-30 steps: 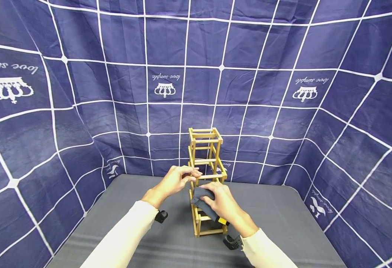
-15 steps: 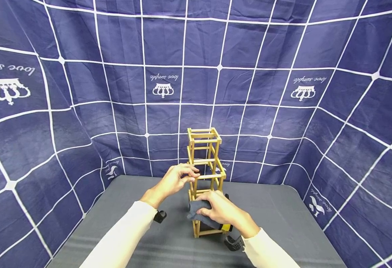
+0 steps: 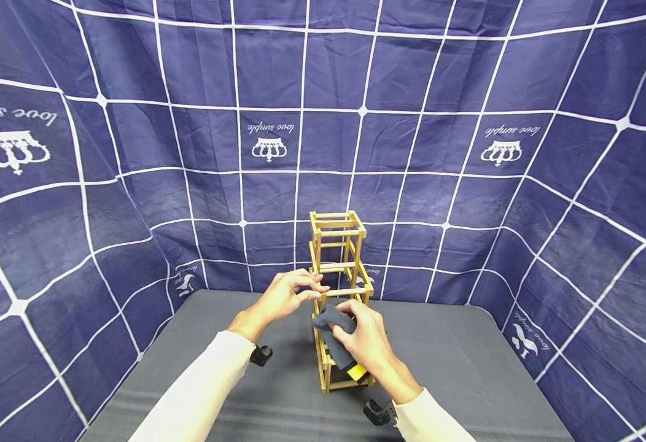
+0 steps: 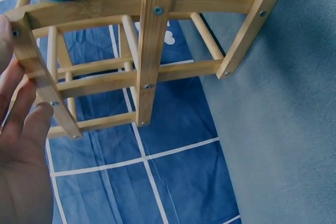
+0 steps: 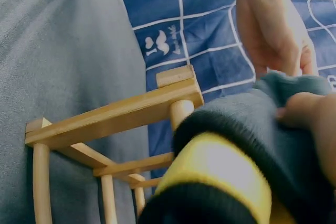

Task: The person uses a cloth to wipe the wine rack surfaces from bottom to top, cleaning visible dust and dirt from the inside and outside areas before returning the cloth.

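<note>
A tiered rack of light wooden bars (image 3: 338, 233) stands upright in the middle of the head view. My left hand (image 3: 285, 296) grips the rack's near left corner; in the left wrist view its fingers (image 4: 32, 124) reach around a wooden post. With my right hand (image 3: 368, 336) I hold a dark grey-blue cloth (image 3: 338, 344) against the rack's lower front. Thumb and fingers pinch the cloth, which in the right wrist view shows a yellow band (image 5: 220, 163) edged in black. The cloth hides part of the rack's lower bars.
The rack stands on a grey covered surface (image 3: 439, 368). Blue fabric (image 3: 411, 73) with white grid lines hangs at the back and both sides. A black wrist device (image 3: 261, 355) sits under the left wrist, another (image 3: 377, 412) under the right.
My right hand moved down with the cloth along the rack's front, then came back up. The yellow band has tilted. My left hand stays at the same corner.
</note>
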Motion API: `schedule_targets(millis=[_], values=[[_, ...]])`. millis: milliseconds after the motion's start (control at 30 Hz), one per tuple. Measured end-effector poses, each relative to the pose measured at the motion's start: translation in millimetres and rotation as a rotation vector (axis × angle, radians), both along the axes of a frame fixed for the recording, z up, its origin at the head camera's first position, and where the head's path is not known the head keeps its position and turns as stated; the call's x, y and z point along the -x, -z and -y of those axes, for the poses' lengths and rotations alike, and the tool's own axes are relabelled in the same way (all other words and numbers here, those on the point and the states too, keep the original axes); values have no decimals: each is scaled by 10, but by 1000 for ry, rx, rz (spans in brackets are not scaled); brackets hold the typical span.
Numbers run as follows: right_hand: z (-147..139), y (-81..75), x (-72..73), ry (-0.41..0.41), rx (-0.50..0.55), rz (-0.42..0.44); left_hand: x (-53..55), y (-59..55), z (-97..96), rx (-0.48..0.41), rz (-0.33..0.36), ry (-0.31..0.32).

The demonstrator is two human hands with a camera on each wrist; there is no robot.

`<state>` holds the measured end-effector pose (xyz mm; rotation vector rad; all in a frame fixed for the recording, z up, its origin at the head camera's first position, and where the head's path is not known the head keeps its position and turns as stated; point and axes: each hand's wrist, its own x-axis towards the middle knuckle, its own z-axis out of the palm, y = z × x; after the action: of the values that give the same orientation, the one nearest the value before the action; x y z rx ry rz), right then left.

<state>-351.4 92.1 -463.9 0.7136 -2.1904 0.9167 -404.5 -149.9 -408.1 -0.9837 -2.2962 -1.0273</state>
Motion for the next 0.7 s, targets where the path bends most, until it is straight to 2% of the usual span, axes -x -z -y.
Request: schedule_targets(millis=[133, 200, 333, 433, 633, 700], values=[[59, -33, 17, 45, 98, -106, -8, -34, 23, 0, 38, 13], [111, -39, 31, 68, 122, -110, -16, -36, 22, -1, 65, 16], [185, -27, 49, 122, 134, -73, -10, -23, 19, 6, 77, 16], [216, -6, 57, 158, 98, -23, 1, -18, 36, -1, 90, 12], [246, 53, 92, 231, -33, 202, -3, -10, 38, -40, 136, 34], [248, 72, 103, 242, -50, 252, -11, 1, 31, -62, 160, 50]])
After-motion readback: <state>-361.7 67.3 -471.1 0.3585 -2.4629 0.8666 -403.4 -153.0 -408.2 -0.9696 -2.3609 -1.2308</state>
